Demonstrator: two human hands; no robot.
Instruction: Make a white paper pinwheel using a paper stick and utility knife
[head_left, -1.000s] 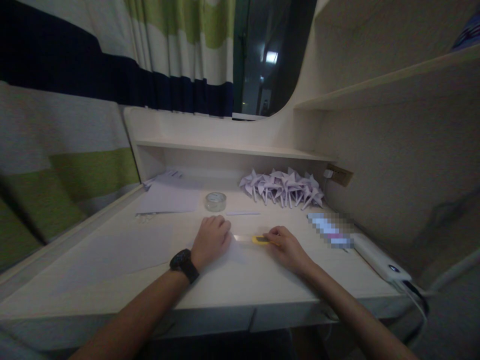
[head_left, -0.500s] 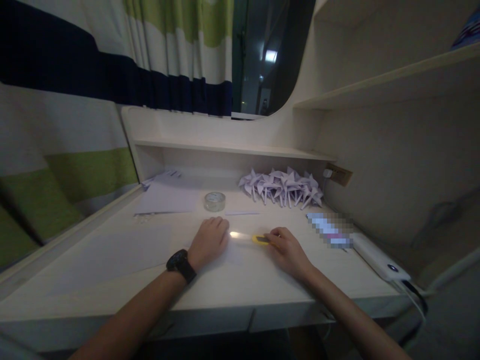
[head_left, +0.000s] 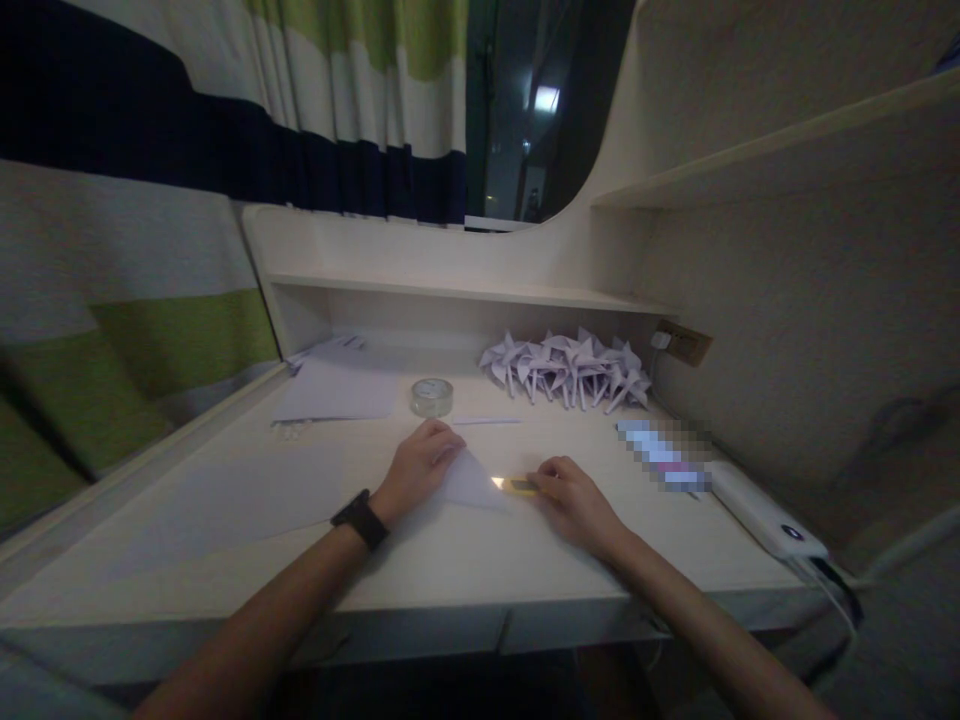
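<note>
Nearest, the left hand [head_left: 417, 463] presses flat on a triangular folded paper [head_left: 471, 483] on the smooth pale table [head_left: 487, 570]. At its 3 o'clock, the right hand [head_left: 574, 497] grips a yellow knife [head_left: 516, 486]. Farther, at 12 o'clock, a round clear tape roll [head_left: 432, 396] and spiky paper pinwheels [head_left: 566, 368].

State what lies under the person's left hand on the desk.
The left hand presses on a pale folded paper whose triangular corner shows beside it. The part beneath the palm is covered, as is the desk there.
</note>
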